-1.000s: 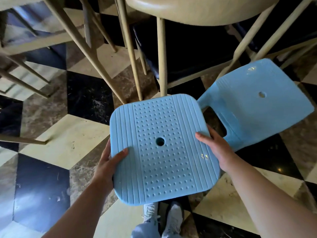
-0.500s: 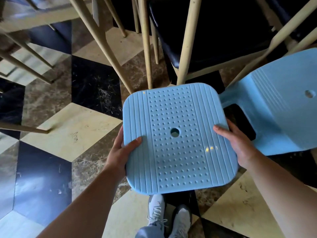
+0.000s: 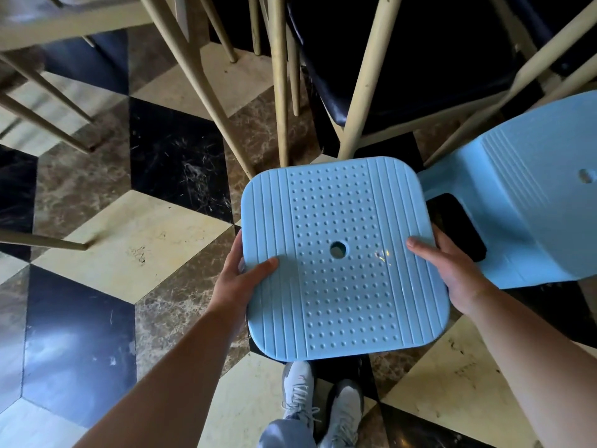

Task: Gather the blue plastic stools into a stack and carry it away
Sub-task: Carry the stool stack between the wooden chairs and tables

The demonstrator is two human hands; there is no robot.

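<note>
The left hand [image 3: 237, 286] and right hand [image 3: 452, 273] grip opposite edges of the square, dimpled blue plastic stool [image 3: 342, 253], thumbs on top and fingers apparently curled beneath, holding it level above the floor for stacking with the second blue plastic stool [image 3: 533, 202] just beside it.

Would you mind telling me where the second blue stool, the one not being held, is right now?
In the head view, the second blue stool is at the right edge, just beyond the right hand and beside the held stool.

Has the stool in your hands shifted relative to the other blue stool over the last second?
Yes. The held stool has closed in on the second stool at right; its right edge now overlaps that stool's leg, gripped by left hand and right hand.
</note>
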